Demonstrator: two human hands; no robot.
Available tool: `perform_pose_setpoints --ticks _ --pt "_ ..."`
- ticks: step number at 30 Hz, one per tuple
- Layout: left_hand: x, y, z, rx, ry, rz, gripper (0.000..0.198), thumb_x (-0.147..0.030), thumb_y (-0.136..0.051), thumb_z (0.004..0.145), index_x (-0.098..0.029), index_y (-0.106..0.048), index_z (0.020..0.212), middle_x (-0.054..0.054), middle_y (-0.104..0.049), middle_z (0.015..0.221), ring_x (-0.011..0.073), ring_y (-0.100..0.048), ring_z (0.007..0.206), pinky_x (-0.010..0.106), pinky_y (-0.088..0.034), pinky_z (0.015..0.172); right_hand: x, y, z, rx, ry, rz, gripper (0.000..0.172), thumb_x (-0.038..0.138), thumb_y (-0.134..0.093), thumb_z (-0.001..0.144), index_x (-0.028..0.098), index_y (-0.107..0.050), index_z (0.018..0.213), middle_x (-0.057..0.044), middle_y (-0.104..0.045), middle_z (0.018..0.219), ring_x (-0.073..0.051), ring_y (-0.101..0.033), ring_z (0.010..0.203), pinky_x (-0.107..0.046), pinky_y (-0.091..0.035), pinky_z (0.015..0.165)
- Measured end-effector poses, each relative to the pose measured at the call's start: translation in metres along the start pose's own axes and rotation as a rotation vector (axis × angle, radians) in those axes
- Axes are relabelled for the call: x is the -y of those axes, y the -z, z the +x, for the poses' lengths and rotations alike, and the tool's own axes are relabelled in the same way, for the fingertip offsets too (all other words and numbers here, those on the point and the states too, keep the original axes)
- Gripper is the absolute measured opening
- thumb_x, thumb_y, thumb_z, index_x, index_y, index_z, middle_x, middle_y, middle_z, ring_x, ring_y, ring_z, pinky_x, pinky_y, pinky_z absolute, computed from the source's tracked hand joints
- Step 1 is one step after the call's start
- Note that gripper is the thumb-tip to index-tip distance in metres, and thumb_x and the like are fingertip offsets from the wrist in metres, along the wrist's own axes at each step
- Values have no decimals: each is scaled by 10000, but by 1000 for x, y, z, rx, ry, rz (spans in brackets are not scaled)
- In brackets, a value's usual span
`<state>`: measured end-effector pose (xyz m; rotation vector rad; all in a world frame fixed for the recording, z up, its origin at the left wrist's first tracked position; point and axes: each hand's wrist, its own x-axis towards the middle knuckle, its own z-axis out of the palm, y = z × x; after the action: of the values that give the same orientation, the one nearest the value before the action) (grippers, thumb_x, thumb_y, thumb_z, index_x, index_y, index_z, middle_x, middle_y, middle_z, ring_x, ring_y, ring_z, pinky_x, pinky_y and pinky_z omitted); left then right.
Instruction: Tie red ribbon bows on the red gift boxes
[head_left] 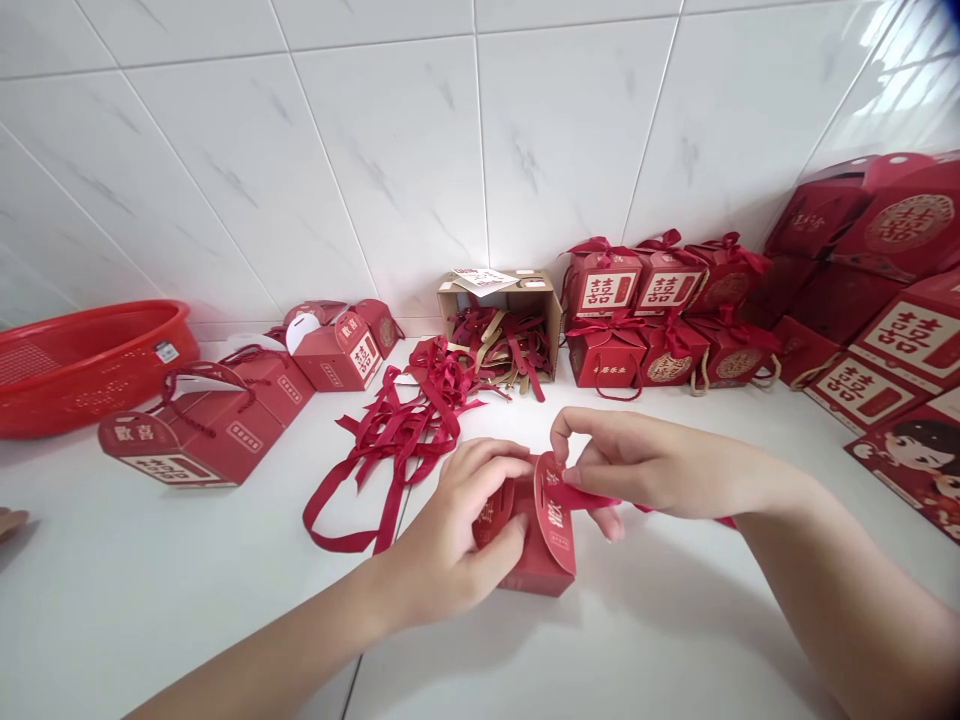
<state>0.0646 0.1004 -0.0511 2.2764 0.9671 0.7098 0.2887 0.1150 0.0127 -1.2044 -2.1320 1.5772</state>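
Note:
A small red gift box (534, 570) stands on the white surface between my hands, its curved top flaps raised. My left hand (472, 530) wraps round the box's left side, fingers behind and thumb at the front flap. My right hand (630, 465) pinches a red ribbon (592, 500) at the slot of the right flap; the ribbon trails off to the right under my wrist. Part of the box's left flap is hidden by my left hand.
A heap of red ribbons (412, 420) lies behind my left hand, beside a cardboard box (555, 330) of straps. Finished-looking red boxes (611, 360) are stacked behind right. More boxes (255, 400) and a red basket (169, 350) stand left. Another person's fingers (11, 522) show at the left edge.

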Motion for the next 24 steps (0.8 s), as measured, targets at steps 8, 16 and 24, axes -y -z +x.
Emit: perform_pose_setpoints --ticks 8,16,24 --pt "-6 5 1 19 43 -14 192 -241 -452 937 -236 -596 1065 64 -529 1259 207 -457 1216 353 -386 1052 -2 -8 7 -8 13 32 17 209 -449 919 213 -463 912 39 -596 620 -122 -563 625 -230 -410 597" --pt "-6 4 2 -16 92 -77 165 -267 -461 947 -248 -615 1003 51 -549 1228 196 -494 1183 329 -411 1012 -4 -8 5 -45 23 -98 32 258 -469 921 229 -460 909 43 -617 650 -116 -536 611 -217 -393 558" --pt "-7 1 4 -76 86 -107 129 -222 -509 907 -225 -637 886 64 -593 1164 208 -563 1090 346 -462 956 -8 -12 7 -43 57 -109 37 236 -472 901 230 -454 932 34 -639 672 -133 -574 630 -239 -435 587"
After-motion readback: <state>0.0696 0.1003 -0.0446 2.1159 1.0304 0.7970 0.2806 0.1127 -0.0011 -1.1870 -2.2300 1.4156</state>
